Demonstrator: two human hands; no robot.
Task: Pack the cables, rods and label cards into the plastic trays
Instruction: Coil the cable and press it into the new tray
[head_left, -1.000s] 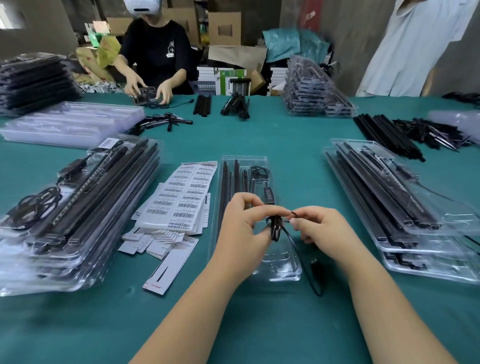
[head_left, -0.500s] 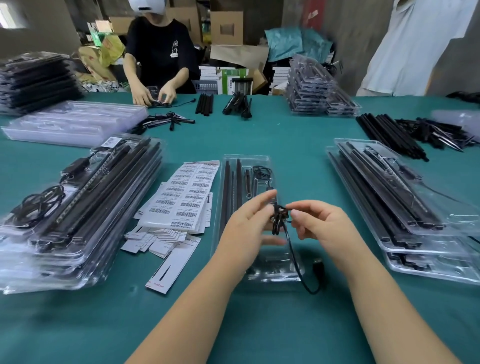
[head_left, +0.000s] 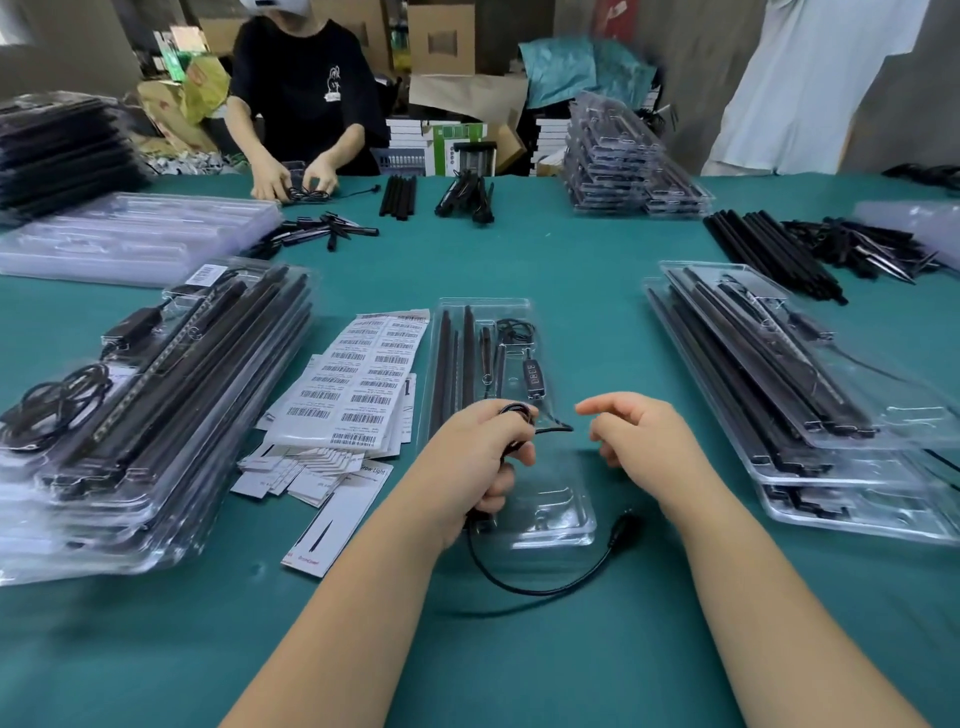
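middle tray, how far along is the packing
Done: rods and a controller sit in the tray. In hand: left hand grips a coiled cable, its tail trailing on the table; right hand holds nothing. Left: seat the cable, add a label card.

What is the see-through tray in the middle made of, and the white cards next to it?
The tray looks like thin clear plastic: it is glossy, and the green table shows through it. The cards look like matte white paper or thin card, flat, overlapping, printed with barcodes. Whether they are stickers cannot be told.
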